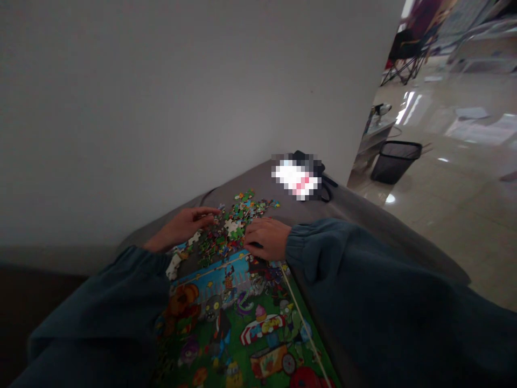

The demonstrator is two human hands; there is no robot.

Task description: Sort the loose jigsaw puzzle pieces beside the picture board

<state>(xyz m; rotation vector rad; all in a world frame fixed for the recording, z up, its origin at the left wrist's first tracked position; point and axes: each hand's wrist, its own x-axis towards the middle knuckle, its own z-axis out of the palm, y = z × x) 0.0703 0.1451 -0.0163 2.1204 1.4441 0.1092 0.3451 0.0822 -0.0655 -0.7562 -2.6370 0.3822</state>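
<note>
My left hand (188, 224) reaches over the left side of a heap of loose jigsaw pieces (218, 240), its fingers stretched out and no piece visible in them. On the right of the heap, my right hand (267, 238) rests with fingers bent down among the pieces. Its fingertips are partly hidden, and I cannot make out what they hold. Below both hands lies a colourful cartoon puzzle board (238, 328) with zombies, plants and a food cart on green. A pale strip runs along its right side. My left sleeve covers part of its left edge.
The pieces and board lie on a grey padded surface (343, 215) against a pale wall (181, 97). A bright blurred-out object (297, 178) with a dark strap lies at its far end. Beyond, a mesh bin (396, 161) and folding chair (406, 51) stand on shiny tiles.
</note>
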